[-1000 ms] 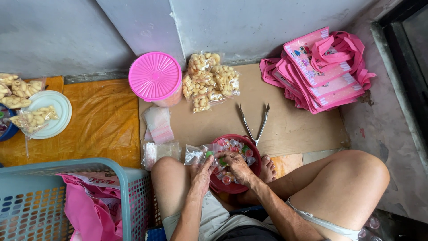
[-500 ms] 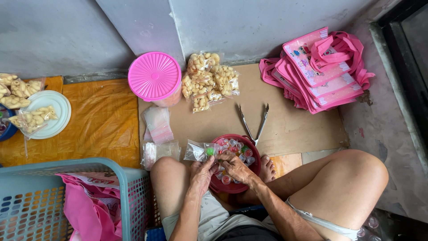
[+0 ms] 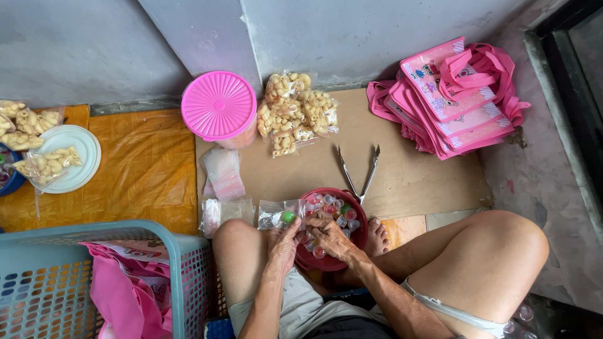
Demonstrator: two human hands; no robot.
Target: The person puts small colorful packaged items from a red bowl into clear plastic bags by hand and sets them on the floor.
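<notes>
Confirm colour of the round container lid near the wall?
Bright pink, with ribs radiating from its centre: the round lid, seen clearly in the head view.

Grey concrete wall (image 3: 352,37) runs across the top, flat daylight on it. Below it lies a brown cardboard sheet (image 3: 414,169), with an orange plastic sheet (image 3: 144,169) to its left. Bare, stained concrete floor (image 3: 553,188) stretches right, up to a dark doorframe (image 3: 568,69).

Your left hand (image 3: 282,246) sits over your left knee, fingers curled and pinched shut at the tips. Your right hand (image 3: 330,237) lies just beside it, palm down, fingers bent and reaching forward, both forearms angled inward
</notes>
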